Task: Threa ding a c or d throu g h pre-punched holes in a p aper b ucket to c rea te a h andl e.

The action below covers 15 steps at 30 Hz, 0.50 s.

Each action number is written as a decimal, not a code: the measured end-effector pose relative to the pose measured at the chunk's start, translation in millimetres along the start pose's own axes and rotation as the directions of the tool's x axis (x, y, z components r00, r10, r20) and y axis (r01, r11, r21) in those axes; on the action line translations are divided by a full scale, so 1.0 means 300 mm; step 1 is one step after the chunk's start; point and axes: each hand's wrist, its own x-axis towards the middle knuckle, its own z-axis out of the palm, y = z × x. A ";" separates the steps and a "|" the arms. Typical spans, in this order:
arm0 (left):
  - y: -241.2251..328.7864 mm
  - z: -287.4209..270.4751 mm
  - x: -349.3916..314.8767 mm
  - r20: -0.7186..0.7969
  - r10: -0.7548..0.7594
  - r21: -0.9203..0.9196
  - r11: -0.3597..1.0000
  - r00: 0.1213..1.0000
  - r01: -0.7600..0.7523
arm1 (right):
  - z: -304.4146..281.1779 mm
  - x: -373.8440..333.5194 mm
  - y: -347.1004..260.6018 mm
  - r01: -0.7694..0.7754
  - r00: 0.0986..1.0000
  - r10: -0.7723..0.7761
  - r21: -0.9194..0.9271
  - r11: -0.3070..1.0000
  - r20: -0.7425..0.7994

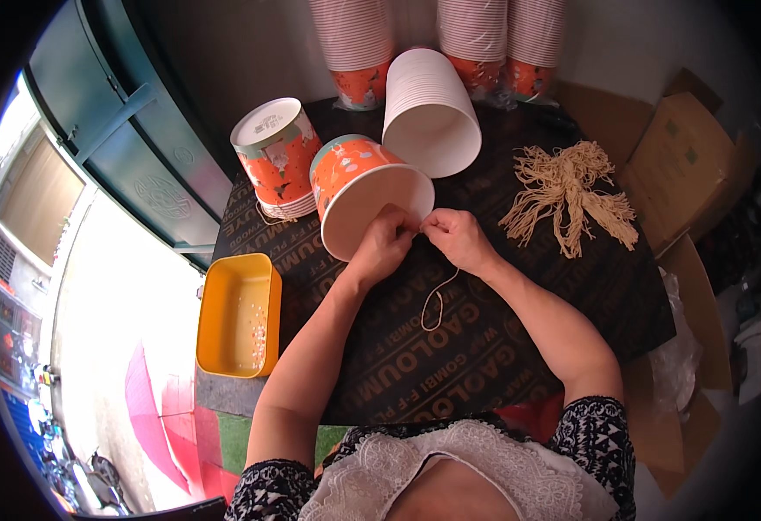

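An orange patterned paper bucket (pixel 359 187) lies on its side on the dark table (pixel 484 347), its white open mouth toward me. My left hand (pixel 383 246) pinches the bucket's rim, fingers closed on it. My right hand (pixel 456 237) sits just beside it, pinching the end of a beige string (pixel 437 302) that hangs down in a loop onto the table. The two hands nearly touch at the rim.
A bundle of beige strings (pixel 571 195) lies at the right. A stack of white buckets (pixel 428 104) lies on its side behind, another orange bucket stack (pixel 276 156) stands upside down at left. Tall bucket stacks (pixel 476 39) line the back. A yellow tray (pixel 237 314) sits left; cardboard boxes (pixel 684 148) right.
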 end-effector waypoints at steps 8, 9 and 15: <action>-0.005 0.001 0.000 0.000 -0.022 0.022 1.000 1.000 0.022 | 0.000 -0.001 0.005 0.004 1.000 -0.004 0.049 0.999 -0.014; -0.005 -0.002 0.000 0.006 -0.027 0.027 0.999 1.000 0.027 | 0.000 -0.001 0.004 0.004 1.000 -0.004 0.049 0.999 -0.013; 0.029 -0.004 0.002 0.016 -0.092 -0.001 0.996 0.996 0.092 | -0.003 0.003 0.008 0.018 1.000 -0.018 0.071 0.997 -0.011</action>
